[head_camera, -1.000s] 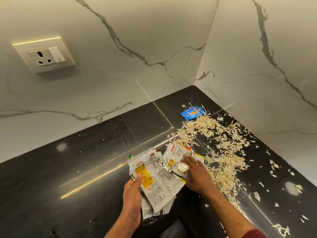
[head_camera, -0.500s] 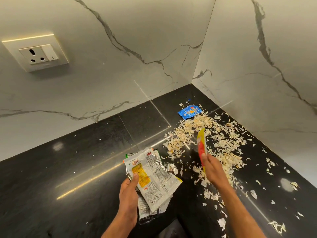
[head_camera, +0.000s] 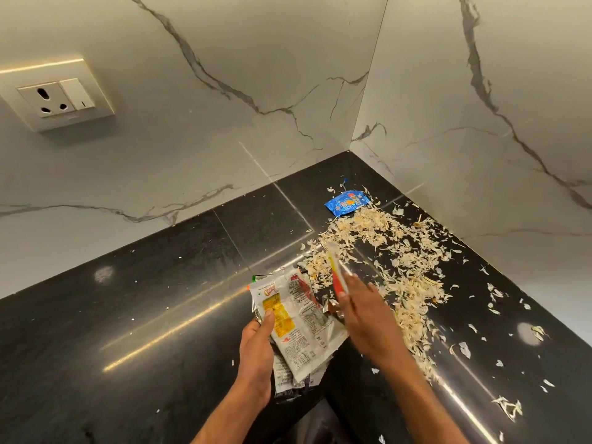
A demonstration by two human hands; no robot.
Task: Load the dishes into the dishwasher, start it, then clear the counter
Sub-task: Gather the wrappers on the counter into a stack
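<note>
My left hand grips a stack of empty white and silver food wrappers just above the black counter. My right hand holds a thin red and yellow wrapper upright on its edge, right beside the stack. A pile of pale peel scraps spreads over the counter corner to the right of both hands. A small blue packet lies at the far end of the pile, near the wall corner.
White marble walls meet in a corner behind the counter. A wall socket with a switch sits at upper left. Loose peel flakes are scattered toward the right front of the counter.
My right hand picked the red and yellow wrapper off the counter, lifted it over the scraps, then brought it back left toward the stack in my left hand.
</note>
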